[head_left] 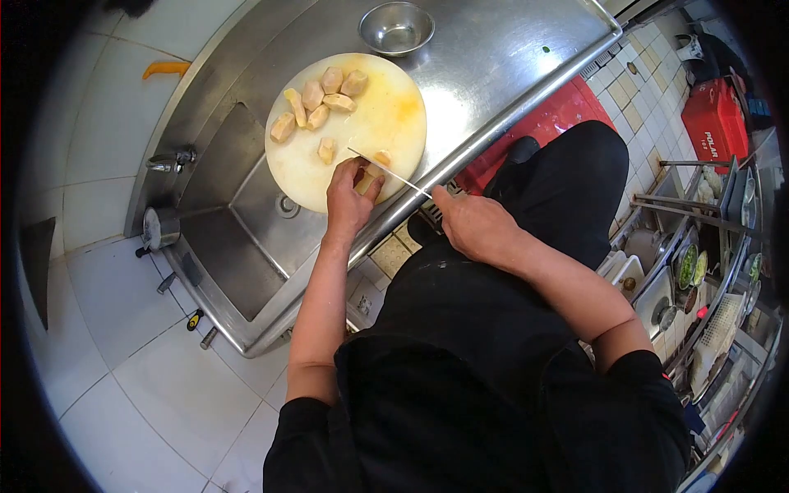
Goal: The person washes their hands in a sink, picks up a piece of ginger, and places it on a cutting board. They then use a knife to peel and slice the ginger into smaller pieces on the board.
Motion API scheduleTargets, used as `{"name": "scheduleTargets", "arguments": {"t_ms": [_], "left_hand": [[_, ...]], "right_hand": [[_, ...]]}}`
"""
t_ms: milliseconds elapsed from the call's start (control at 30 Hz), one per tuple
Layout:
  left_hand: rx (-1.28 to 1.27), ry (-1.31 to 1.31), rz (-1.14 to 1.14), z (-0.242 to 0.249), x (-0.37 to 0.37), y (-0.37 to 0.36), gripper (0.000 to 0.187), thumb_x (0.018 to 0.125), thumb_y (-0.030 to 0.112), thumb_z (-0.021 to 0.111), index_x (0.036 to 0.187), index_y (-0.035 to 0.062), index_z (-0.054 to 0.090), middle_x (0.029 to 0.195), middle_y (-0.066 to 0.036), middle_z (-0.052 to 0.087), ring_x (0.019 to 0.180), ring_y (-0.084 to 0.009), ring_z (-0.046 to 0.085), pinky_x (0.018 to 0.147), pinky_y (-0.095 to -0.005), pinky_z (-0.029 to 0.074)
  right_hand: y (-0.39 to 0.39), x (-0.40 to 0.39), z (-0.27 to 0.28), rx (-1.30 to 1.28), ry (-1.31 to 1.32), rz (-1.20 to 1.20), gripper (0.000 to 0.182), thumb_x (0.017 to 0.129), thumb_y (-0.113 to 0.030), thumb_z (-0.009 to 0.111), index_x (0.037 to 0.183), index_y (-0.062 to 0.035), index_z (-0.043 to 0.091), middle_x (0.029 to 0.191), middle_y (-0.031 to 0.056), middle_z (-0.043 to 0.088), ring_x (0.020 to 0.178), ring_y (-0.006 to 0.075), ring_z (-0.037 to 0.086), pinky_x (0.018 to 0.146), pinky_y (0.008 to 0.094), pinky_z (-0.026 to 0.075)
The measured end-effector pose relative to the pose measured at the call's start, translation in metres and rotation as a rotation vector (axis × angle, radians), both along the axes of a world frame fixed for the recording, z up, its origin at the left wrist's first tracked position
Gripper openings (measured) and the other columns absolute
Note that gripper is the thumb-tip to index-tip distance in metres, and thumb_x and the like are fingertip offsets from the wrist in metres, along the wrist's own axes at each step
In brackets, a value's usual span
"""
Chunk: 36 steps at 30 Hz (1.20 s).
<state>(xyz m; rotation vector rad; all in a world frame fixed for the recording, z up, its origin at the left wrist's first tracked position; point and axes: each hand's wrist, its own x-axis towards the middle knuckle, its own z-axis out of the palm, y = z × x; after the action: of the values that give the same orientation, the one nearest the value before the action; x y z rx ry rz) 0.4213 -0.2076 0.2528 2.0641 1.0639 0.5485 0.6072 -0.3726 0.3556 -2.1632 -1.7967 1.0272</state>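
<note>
On a round white cutting board [362, 123], my left hand [351, 197] grips a piece of peeled, pale yellowish root vegetable [370, 177] near the board's front edge. My right hand [478, 223] is closed round the handle of a knife [393, 173]. The thin blade reaches over the board and crosses the piece beside my left fingertips; the handle is hidden in my fist. Farther back on the board sits a group of several peeled chunks [312, 95]. One smaller cut piece [326, 149] lies apart, nearer my left hand.
The board rests on a stainless steel counter, partly over the sink basin [238, 246]. A metal bowl [397, 29] stands behind it. The counter's raised rim [526, 107] runs along my side. A tap [171, 160] is at the left; shelves with trays [657, 304] stand at the right.
</note>
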Motion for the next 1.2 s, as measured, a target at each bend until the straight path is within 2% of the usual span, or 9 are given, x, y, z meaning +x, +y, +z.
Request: {"name": "scheduleTargets", "arguments": {"t_ms": [167, 233, 467, 533, 767, 800, 833, 1200], "left_hand": [[0.003, 0.010, -0.005, 0.001, 0.000, 0.000, 0.042, 0.082, 0.012, 0.083, 0.117, -0.0026, 0.064, 0.116, -0.016, 0.066, 0.100, -0.0284, 0.070, 0.089, -0.0364, 0.058], [0.007, -0.028, -0.014, -0.002, -0.001, 0.002, 0.043, 0.082, 0.012, 0.083, 0.118, -0.0015, 0.064, 0.115, -0.016, 0.066, 0.099, -0.0278, 0.069, 0.088, -0.0364, 0.058], [-0.002, -0.015, -0.020, -0.002, -0.001, 0.002, 0.041, 0.082, 0.012, 0.083, 0.116, 0.0010, 0.064, 0.113, -0.015, 0.066, 0.098, -0.0269, 0.069, 0.088, -0.0364, 0.057], [-0.052, -0.017, -0.016, -0.002, -0.001, 0.002, 0.044, 0.084, 0.013, 0.084, 0.119, -0.0004, 0.063, 0.117, -0.015, 0.067, 0.105, -0.0271, 0.069, 0.095, -0.0368, 0.056], [-0.062, 0.023, 0.004, 0.001, -0.001, 0.000, 0.043, 0.084, 0.014, 0.084, 0.118, -0.0012, 0.063, 0.117, -0.016, 0.066, 0.106, -0.0291, 0.069, 0.095, -0.0377, 0.056], [-0.041, 0.012, 0.000, 0.000, 0.000, 0.000, 0.041, 0.083, 0.014, 0.083, 0.116, -0.0007, 0.063, 0.115, -0.016, 0.065, 0.103, -0.0286, 0.069, 0.092, -0.0373, 0.057], [-0.020, 0.000, -0.003, -0.001, -0.001, 0.000, 0.039, 0.083, 0.013, 0.083, 0.114, -0.0001, 0.064, 0.113, -0.016, 0.065, 0.099, -0.0280, 0.069, 0.089, -0.0368, 0.057], [-0.012, -0.011, -0.004, -0.001, 0.000, 0.000, 0.039, 0.082, 0.012, 0.083, 0.115, -0.0001, 0.064, 0.112, -0.016, 0.065, 0.099, -0.0283, 0.069, 0.089, -0.0367, 0.057]], "right_hand": [[0.013, -0.003, -0.009, -0.011, 0.016, 0.007, 0.026, 0.093, -0.009, 0.053, 0.116, 0.0022, 0.047, 0.086, 0.0277, 0.069, 0.084, 0.0449, 0.069, 0.075, 0.0558, 0.054], [0.020, -0.005, -0.015, -0.017, 0.038, 0.003, 0.023, 0.093, -0.005, 0.046, 0.115, 0.0025, 0.050, 0.091, 0.0294, 0.069, 0.090, 0.0456, 0.070, 0.078, 0.0571, 0.053], [0.032, -0.001, -0.044, 0.041, 0.057, -0.019, 0.023, 0.093, -0.005, 0.047, 0.114, 0.0022, 0.050, 0.091, 0.0292, 0.070, 0.090, 0.0453, 0.070, 0.078, 0.0576, 0.053], [0.030, -0.002, -0.037, 0.037, 0.068, -0.042, 0.025, 0.093, -0.008, 0.048, 0.116, 0.0024, 0.050, 0.090, 0.0289, 0.070, 0.089, 0.0461, 0.069, 0.078, 0.0575, 0.053], [0.005, -0.004, -0.003, 0.046, 0.046, -0.041, 0.026, 0.094, -0.011, 0.049, 0.117, 0.0029, 0.049, 0.087, 0.0281, 0.069, 0.087, 0.0465, 0.069, 0.077, 0.0578, 0.053], [0.002, -0.004, -0.001, 0.036, 0.036, -0.035, 0.026, 0.094, -0.011, 0.049, 0.117, 0.0028, 0.049, 0.088, 0.0282, 0.069, 0.087, 0.0463, 0.069, 0.077, 0.0574, 0.053], [0.001, -0.004, 0.000, 0.025, 0.025, -0.028, 0.026, 0.094, -0.011, 0.050, 0.117, 0.0027, 0.048, 0.088, 0.0282, 0.069, 0.087, 0.0460, 0.069, 0.077, 0.0571, 0.054], [0.020, -0.008, -0.013, -0.019, 0.036, -0.011, 0.024, 0.093, -0.006, 0.049, 0.115, 0.0033, 0.048, 0.090, 0.0289, 0.069, 0.089, 0.0457, 0.069, 0.079, 0.0571, 0.053]]}}
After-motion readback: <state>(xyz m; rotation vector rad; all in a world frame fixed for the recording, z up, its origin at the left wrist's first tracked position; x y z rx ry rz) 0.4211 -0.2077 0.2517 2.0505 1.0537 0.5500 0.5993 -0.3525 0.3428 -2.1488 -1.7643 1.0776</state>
